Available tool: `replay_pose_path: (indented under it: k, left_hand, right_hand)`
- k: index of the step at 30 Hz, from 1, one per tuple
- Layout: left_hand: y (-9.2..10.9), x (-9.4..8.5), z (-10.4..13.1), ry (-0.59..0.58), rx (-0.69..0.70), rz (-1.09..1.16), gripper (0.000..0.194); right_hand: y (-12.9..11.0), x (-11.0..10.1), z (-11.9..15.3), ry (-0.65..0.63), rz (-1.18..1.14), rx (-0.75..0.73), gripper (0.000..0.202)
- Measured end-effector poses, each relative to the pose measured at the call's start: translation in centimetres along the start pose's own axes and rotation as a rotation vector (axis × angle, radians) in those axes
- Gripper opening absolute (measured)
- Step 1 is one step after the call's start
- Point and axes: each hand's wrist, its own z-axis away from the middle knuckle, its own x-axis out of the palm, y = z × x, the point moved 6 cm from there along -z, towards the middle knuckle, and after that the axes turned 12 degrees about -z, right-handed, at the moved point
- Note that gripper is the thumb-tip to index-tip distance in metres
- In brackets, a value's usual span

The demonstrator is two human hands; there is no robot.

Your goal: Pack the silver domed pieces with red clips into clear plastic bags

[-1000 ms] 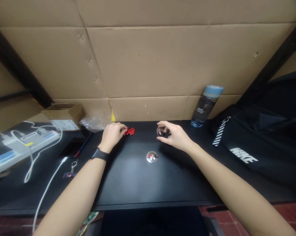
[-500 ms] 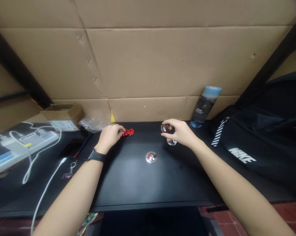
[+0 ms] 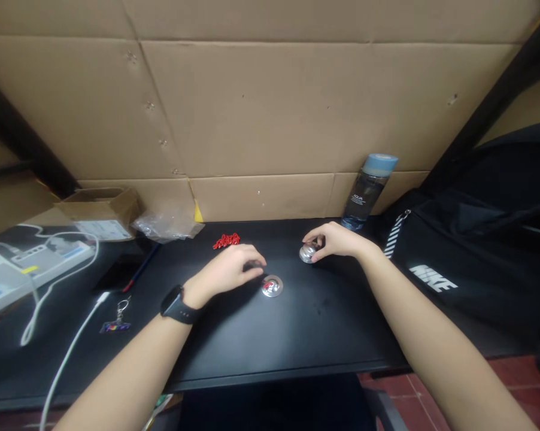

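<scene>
My left hand [image 3: 231,272], with a dark watch on its wrist, is just left of a small shiny metal dish [image 3: 275,290]. Its thumb and forefinger are apart, and I see nothing between them. Some red shows on the dish's left part. Behind this hand lies a small heap of red looped pieces [image 3: 227,240]. To the right, the thumb and fingers of my right hand [image 3: 337,240] close around a round, shiny metal piece [image 3: 306,254] at the tabletop. The fingers partly cover its top.
A blue-capped bottle [image 3: 362,194] and a black bag [image 3: 472,257] stand at the right. On the left are a power strip [image 3: 49,266] with white cables, a cardboard box [image 3: 102,212], a clear plastic bag [image 3: 169,225], a phone [image 3: 117,274] and a keyring [image 3: 117,325]. Cardboard backs the black table.
My left hand has left the red pieces and moved right and nearer, beside the dish. My right hand has lowered the round metal part it held above the other one. The view has shifted slightly.
</scene>
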Motion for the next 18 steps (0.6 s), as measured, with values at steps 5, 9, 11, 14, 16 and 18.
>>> replay_pose_path:
  k: [5, 9, 11, 14, 16, 18]
  left_hand:
    - [2.9, 1.3, -0.2, -0.127, 0.097, 0.075, 0.017]
    - [3.1, 1.8, -0.1, -0.173, 0.121, 0.101, 0.032]
    - [3.1, 1.8, -0.1, -0.157, 0.113, 0.101, 0.024]
    - [3.0, 1.6, -0.1, -0.115, 0.085, 0.098, 0.011]
    - [3.1, 1.6, -0.2, -0.103, 0.08, 0.095, 0.007]
    - [3.2, 1.5, -0.2, -0.09, 0.093, 0.085, 0.007]
  right_hand:
    - [0.1, 0.8, -0.3, -0.032, -0.013, 0.003, 0.058]
    - [0.1, 1.0, -0.4, -0.043, -0.013, 0.008, 0.059]
    - [-0.1, 1.1, -0.3, -0.051, -0.013, 0.009, 0.058]
    - [-0.7, 1.3, -0.2, -0.064, 0.003, -0.009, 0.055]
    - [-1.0, 1.4, -0.1, -0.067, 0.02, -0.021, 0.051]
    - [-1.3, 1.6, 0.0, -0.072, 0.036, -0.035, 0.05]
